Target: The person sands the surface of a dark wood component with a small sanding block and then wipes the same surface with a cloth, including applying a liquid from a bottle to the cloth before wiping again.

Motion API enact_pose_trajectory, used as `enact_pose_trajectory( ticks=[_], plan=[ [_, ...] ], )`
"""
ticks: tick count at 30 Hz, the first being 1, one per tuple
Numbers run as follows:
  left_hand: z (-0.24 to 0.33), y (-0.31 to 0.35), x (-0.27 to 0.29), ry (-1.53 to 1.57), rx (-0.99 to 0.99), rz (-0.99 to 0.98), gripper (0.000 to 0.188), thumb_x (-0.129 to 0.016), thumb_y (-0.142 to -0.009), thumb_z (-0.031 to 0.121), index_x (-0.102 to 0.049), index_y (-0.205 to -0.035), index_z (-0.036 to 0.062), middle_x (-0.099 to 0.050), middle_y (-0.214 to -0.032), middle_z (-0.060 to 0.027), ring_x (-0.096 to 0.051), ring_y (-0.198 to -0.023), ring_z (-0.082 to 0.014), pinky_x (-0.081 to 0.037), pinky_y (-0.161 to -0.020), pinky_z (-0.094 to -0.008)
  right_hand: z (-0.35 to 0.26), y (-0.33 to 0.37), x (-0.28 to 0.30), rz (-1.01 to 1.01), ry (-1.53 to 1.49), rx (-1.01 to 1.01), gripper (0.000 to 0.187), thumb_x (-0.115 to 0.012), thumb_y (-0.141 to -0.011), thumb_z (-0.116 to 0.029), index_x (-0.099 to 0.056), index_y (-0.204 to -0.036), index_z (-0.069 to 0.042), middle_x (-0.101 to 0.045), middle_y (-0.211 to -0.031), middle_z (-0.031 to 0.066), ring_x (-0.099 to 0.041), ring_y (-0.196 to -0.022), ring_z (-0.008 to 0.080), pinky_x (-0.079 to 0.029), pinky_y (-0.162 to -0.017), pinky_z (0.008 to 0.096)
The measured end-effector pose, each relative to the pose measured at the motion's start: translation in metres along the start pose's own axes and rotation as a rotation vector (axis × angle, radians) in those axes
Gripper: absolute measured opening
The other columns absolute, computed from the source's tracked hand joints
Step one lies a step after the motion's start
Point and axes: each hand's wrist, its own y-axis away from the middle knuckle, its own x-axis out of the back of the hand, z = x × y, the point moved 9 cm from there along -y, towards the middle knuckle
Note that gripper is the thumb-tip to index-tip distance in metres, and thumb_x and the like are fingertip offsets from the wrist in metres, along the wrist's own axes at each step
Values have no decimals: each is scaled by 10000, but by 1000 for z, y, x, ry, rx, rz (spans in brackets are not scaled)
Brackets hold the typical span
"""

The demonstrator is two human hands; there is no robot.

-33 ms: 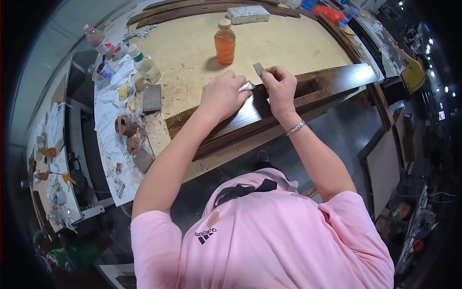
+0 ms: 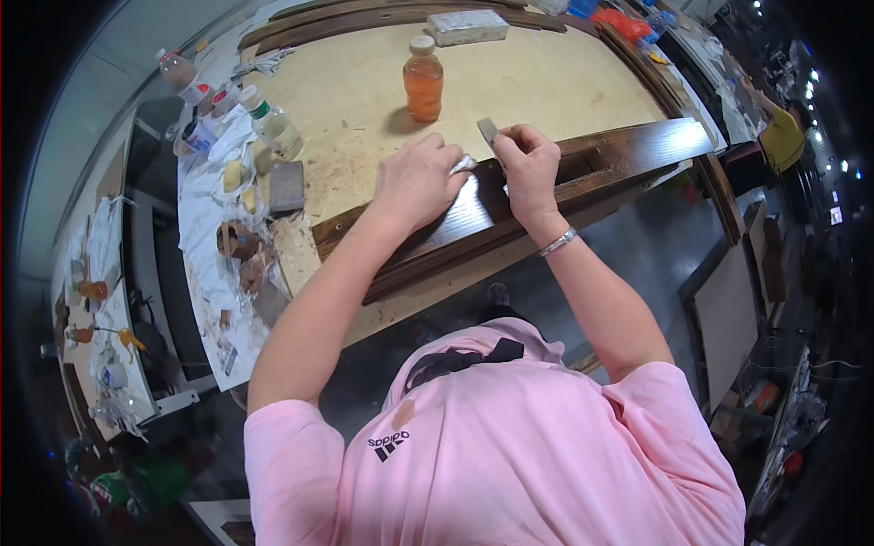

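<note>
A dark brown wooden beam with a glossy face and cut-out slots lies slanting along the near edge of the workbench. My left hand rests on its left part, fingers closed around a crumpled white wad, perhaps cloth or paper; most of it is hidden. Just to the right, my right hand is over the beam beside a slot. Its thumb and fingers pinch a small flat grey piece, which sticks up toward the far side. What that piece is made of is unclear.
Beyond my hands stands a bottle of amber liquid. A grey block, a clear bottle and a brown roll sit at the left. A whitish block and dark strips lie at the back. Another person is at far right.
</note>
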Motion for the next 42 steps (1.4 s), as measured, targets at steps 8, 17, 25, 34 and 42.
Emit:
enact_pose_trajectory(
  ticks=[8,17,25,34,42],
  plan=[
    [-21,7,-5,-188,44,-40,240,-626,-880,279,-661,-789,60,-622,-821,-111,-630,-871,-308,-510,-720,-437,-5,0,-2,20,29,35,194,-665,-797,-132,-694,-821,59,-679,-689,107,-626,-659,133,-492,-649,281],
    [-83,66,35,-277,99,-172,257,-552,-895,278,-646,-802,58,-638,-828,-133,-623,-836,-350,-501,-724,-467,-1,0,6,-2,27,-8,197,-659,-803,-136,-682,-806,60,-666,-685,102,-590,-648,125,-486,-651,290],
    [-169,188,131,-308,568,123,279,-563,-921,237,-607,-777,2,-605,-803,-192,-600,-748,-387,-435,-653,-468,-34,14,-23,-90,270,179,206,-685,-769,-178,-664,-793,25,-644,-735,133,-639,-681,244,-514,-668,346],
    [-116,211,142,21,460,255,202,-569,-930,88,-526,-791,-52,-483,-705,-160,-482,-623,-289,-379,-603,-377,-39,28,-68,-325,721,304,200,-658,-780,-213,-642,-783,-14,-646,-868,187,-657,-788,376,-538,-728,450],
    [-19,110,130,340,229,379,186,-569,-924,61,-559,-770,-43,-508,-709,-78,-488,-653,-189,-389,-617,-317,-13,-52,66,-74,982,124,255,-686,-766,-291,-693,-831,-45,-684,-893,176,-676,-862,358,-539,-781,443]
  ],
)
